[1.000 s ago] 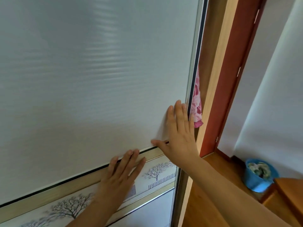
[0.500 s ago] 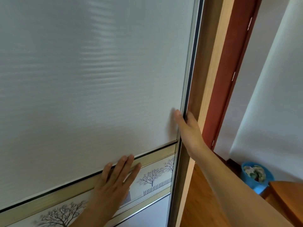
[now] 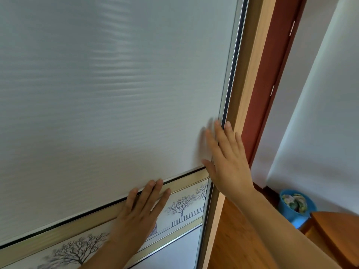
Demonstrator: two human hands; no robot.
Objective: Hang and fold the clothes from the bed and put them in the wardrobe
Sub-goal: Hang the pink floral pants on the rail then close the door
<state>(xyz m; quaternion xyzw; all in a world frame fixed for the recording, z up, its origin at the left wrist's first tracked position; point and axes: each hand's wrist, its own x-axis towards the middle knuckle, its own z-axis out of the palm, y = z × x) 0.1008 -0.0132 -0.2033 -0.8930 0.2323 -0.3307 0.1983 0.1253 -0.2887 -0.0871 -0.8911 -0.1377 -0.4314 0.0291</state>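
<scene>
White ribbed door (image 3: 116,94) takes both hands flat. My read: last step, closing the wardrobe. The door's edge sits against the wood frame (image 3: 250,74) just right of the right hand (image 3: 229,167), no gap showing betw. them. Left hand (image 3: 139,212): fingers straight & close together, palm down on the gold trim (image 3: 186,182) and tree band (image 3: 182,207), holding nothing. Right hand: above & right of the left, fingers straight, a bit spread, tips across the door's metal edge w/ the outer fingers over the frame. It's blurred, so can't tell how hard it presses; nothing in it either. Clothes: none in sight, prob. behind the door, can't confirm. Next move prob. needs only both palms lifted off, then a check that the door sits flush. Blue bucket (image 3: 291,212) is low, right of the right forearm, well apart.
</scene>
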